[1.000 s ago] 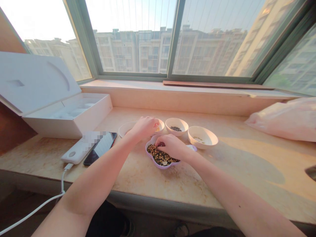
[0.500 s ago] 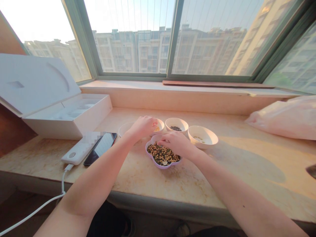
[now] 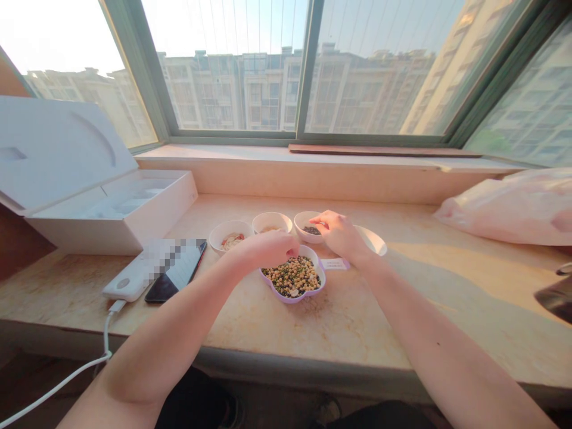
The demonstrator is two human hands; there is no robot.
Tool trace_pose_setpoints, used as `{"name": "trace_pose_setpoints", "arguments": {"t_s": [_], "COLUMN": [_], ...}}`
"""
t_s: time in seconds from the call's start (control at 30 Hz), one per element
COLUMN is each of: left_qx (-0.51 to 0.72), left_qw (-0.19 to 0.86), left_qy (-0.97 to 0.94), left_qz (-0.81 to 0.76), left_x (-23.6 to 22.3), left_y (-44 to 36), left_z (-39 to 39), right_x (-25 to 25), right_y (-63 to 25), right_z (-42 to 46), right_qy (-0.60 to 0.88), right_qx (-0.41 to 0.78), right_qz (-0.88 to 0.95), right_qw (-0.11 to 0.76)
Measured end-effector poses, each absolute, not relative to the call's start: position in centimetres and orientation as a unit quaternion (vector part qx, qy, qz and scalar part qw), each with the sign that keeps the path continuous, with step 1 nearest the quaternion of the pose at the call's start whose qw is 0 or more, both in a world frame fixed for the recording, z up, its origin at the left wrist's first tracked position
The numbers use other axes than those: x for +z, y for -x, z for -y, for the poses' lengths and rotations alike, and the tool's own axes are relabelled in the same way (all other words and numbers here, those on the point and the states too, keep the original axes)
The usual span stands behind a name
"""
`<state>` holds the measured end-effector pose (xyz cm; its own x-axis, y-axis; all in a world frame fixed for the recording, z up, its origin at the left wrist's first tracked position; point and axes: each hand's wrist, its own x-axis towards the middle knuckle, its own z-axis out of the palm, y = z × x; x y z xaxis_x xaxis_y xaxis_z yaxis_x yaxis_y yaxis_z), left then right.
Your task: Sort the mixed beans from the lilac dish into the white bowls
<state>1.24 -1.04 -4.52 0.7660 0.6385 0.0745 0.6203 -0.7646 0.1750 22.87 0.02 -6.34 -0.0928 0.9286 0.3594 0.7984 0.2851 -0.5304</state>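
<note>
A lilac scalloped bowl (image 3: 292, 300) stands on the counter, filled with mixed beans (image 3: 292, 276), tan, black and green. Over its back left rim is my left hand (image 3: 277, 247), fingers curled down together; what they pinch, if anything, is hidden. My right hand (image 3: 336, 232) hovers at the white bowl of dark beans (image 3: 311, 230), its fingertips pressed together above it. I cannot make out anything in them. Behind stand a white bowl with pale and red pieces (image 3: 231, 236) and a white bowl with yellowish contents (image 3: 272, 223). A further white bowl (image 3: 374, 239) is partly covered by my right wrist.
On the left lie an open white box (image 3: 156, 208), a white power bank (image 3: 129, 280) with a cable and a black phone (image 3: 176, 274). A plastic bag (image 3: 504, 208) lies at the right, near a dark object (image 3: 556, 295) at the edge.
My left hand has moved from the yellowish-content bowl to the lilac bowl. My right hand has gone from the lilac bowl up to the dark-bean bowl. The view has shifted slightly.
</note>
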Motion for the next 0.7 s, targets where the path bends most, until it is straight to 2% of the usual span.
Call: {"name": "trace_pose_setpoints", "arguments": {"t_s": [0.1, 0.47, 0.7], "left_qx": [-0.021, 0.014, -0.05], "left_qw": [0.064, 0.079, 0.055], "left_qy": [-0.945, -0.961, -0.96], "left_qz": [-0.321, -0.266, -0.269], "left_x": [-4.2, -4.8, -4.6], "left_y": [-1.7, -2.5, -3.0], "left_z": [1.7, 2.6, 2.4], "right_x": [-6.6, -6.0, -6.0], "right_y": [-23.0, -22.5, -22.1], "right_z": [-0.1, 1.6, 1.8], "right_qy": [0.584, 0.568, 0.556], "right_qx": [0.085, 0.065, 0.063], "right_qz": [0.754, 0.776, 0.786], "right_qw": [0.289, 0.266, 0.263]}}
